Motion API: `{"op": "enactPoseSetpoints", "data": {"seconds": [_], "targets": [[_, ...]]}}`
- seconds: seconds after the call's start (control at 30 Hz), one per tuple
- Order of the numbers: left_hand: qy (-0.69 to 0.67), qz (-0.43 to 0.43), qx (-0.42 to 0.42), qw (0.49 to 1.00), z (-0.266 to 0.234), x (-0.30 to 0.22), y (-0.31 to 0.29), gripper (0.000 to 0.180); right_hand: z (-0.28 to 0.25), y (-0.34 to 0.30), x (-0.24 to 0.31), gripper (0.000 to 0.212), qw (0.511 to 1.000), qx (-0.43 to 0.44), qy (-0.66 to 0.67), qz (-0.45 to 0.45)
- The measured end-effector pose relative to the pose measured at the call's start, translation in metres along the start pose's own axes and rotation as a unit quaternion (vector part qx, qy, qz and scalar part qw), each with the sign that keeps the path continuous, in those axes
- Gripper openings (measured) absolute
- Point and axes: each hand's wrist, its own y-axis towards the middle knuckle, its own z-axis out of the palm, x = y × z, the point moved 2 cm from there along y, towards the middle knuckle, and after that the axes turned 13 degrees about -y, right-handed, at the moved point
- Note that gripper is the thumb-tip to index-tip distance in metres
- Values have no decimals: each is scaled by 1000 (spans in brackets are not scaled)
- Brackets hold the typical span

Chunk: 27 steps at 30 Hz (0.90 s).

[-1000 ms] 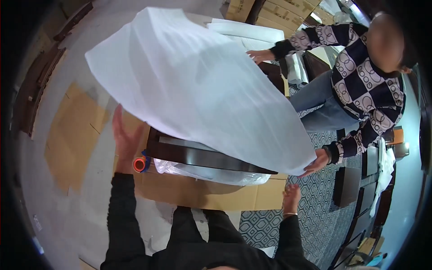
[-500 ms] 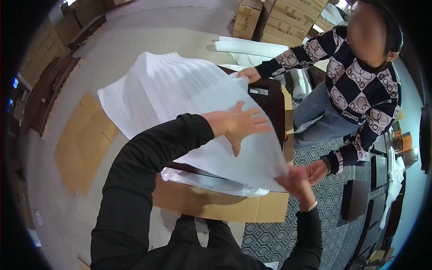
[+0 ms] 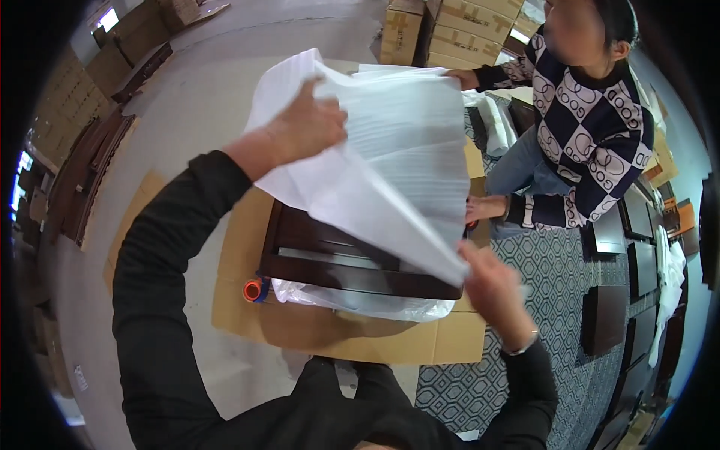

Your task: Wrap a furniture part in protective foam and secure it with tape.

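Observation:
A thin white foam sheet (image 3: 405,120) is spread over a dark brown wooden furniture piece (image 3: 330,274), whose near side shows below it. My left hand (image 3: 311,124) is closed at the sheet's left part, with its fingers curled and slightly blurred. At the near right corner, my right hand (image 3: 495,289) pinches the sheet, and a folded edge runs slanting between my two hands. A co-worker's hand (image 3: 463,79) holds the far right corner. Their other hand (image 3: 486,208) touches the sheet's right edge.
Flattened cardboard (image 3: 247,307) lies under the furniture, with clear plastic wrap (image 3: 367,300) along its near side. An orange and blue tape roll (image 3: 255,290) sits by the near left corner. The co-worker (image 3: 592,127) stands at right; stacked cartons (image 3: 472,34) are behind.
My left hand went from spread over the sheet to closed at its left part, farther left. The sheet shifted, uncovering the furniture's near side. The co-worker's near hand moved away from my right hand.

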Motion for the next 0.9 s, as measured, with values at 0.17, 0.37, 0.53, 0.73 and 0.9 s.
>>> {"op": "enactPoseSetpoints", "data": {"seconds": [0.17,0.37,0.53,0.73,0.9], "targets": [[31,-173,-170,970,-34,-4,-97,25,-38,-16,54,56,978,79,130,-145],[-143,-501,-18,853,69,-124,-277,40,128,-25,171,48,932,258,189,-173],[-608,-723,-264,195,121,-238,-328,70,207,-23,161,34,933,262,175,-174],[-735,-650,-188,39,178,-229,-243,82,219,-57,139,48,833,461,203,-229],[-769,-620,-148,45,191,-203,-191,74,214,-83,147,46,843,417,277,-196]]}}
